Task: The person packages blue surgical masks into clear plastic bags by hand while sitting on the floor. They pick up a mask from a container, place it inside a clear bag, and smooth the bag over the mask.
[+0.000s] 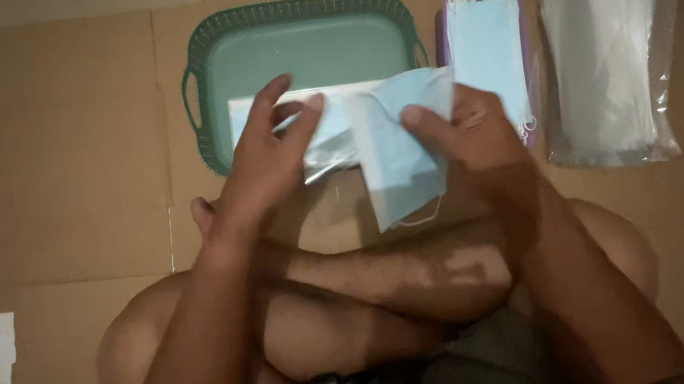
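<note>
1. Two hands: the left hand (pixel 267 163) and the right hand (pixel 471 127)
2. One green basket tray (pixel 293 18), far centre
3. One loose blue face mask (pixel 397 159), held between the hands
4. One clear plastic sleeve (pixel 324 143), at the left hand
5. One stack of blue face masks (pixel 485 45), right of the tray; the number in it cannot be counted
6. One pile of clear plastic bags (pixel 610 65), far right
7. One cardboard sheet (pixel 55 158) on the floor

Clear plastic sleeve (pixel 324 143) at the left hand (pixel 267 168); stack of clear flat bags (pixel 611 69) far right on cardboard (pixel 55 158).
</note>
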